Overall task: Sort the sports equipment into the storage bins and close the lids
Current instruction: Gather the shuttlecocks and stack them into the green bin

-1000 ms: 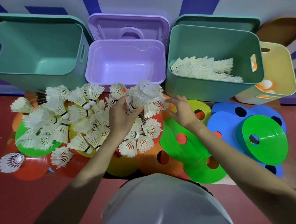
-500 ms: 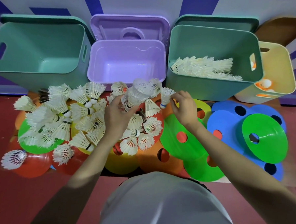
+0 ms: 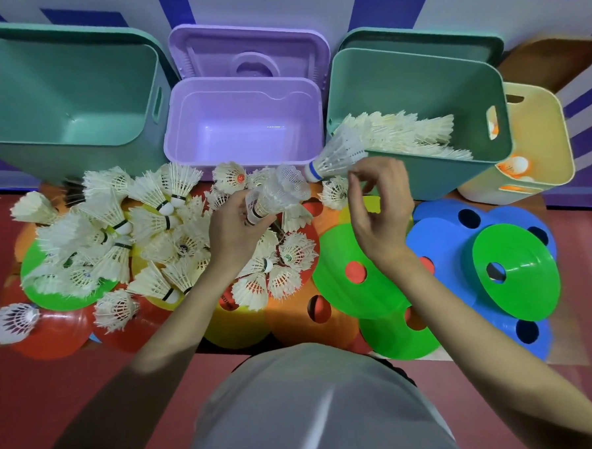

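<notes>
Red flooring [image 3: 591, 253] runs up to a blue-and-white wall, where four open bins stand in a row.

Head view: half a second ago the right hand [image 3: 377, 208] pinched a blue-banded shuttlecock [image 3: 340, 152] low over the pile. Now that shuttlecock is in the air at the near rim of the right teal bin [image 3: 418, 91], skirt first, apart from the fingers, which have let go and hang loosely curled and empty. The toss looks likely to land it on the shuttlecocks already lying in that bin. The left hand [image 3: 235, 234] still clasps a nested stack of shuttlecocks [image 3: 276, 194] above the loose shuttlecock pile [image 3: 123, 233]. The pile rests on the coloured cones [image 3: 359, 276], and both remain unsorted. The purple bin [image 3: 241, 124] and left teal bin [image 3: 65, 99] hold nothing visible; every lid is off.
</notes>
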Tool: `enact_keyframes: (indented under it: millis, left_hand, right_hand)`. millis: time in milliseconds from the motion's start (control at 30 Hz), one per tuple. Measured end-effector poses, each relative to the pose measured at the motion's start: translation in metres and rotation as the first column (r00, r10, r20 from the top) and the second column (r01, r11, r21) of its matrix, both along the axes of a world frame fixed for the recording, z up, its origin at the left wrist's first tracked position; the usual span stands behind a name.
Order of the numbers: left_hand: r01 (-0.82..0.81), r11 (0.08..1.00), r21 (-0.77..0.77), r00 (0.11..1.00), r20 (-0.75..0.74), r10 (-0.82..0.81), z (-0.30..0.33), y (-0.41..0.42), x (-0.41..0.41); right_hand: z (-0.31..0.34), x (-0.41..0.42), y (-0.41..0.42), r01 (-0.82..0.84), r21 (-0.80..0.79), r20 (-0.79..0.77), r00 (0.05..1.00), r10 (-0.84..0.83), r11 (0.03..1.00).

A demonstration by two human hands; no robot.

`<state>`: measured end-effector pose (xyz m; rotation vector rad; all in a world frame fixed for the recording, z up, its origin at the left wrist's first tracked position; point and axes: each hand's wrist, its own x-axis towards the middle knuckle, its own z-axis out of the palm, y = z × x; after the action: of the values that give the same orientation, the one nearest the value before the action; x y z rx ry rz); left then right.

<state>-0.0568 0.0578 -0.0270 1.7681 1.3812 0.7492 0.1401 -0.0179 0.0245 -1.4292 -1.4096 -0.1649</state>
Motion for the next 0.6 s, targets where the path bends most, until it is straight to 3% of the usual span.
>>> enact_keyframes:
  millis: [167, 233, 467, 533, 600]
  left_hand:
    - [0.026, 0.999, -0.026, 0.999, 0.024, -0.026, 0.001, -0.002, 0.005]
    - [0.022, 0.999, -0.043, 0.999, 0.028, -0.021, 0.001, -0.002, 0.003]
    - [-0.035, 0.996, -0.086, 0.994, 0.098, 0.043, -0.001, 0.002, -0.005]
    - [-0.030, 0.995, -0.097, 0.994, 0.101, 0.040, 0.000, 0.001, -0.005]
    - [-0.027, 0.993, -0.113, 0.994, 0.099, 0.038, 0.000, 0.002, -0.003]
  right_hand:
    - [-0.015, -0.006, 0.010, -0.257, -0.304, 0.043, 0.958, 0.283, 0.917]
    - [-0.018, -0.007, 0.011, -0.286, -0.367, 0.026, 0.948, 0.317, 0.885]
    - [-0.023, 0.008, 0.013, -0.142, -0.289, -0.102, 0.988, 0.117, 0.947]
    - [-0.040, 0.021, 0.019, -0.037, -0.405, -0.064, 0.998, 0.013, 0.914]
    - [-0.060, 0.033, 0.026, 0.036, -0.620, -0.026, 0.997, -0.067, 0.783]
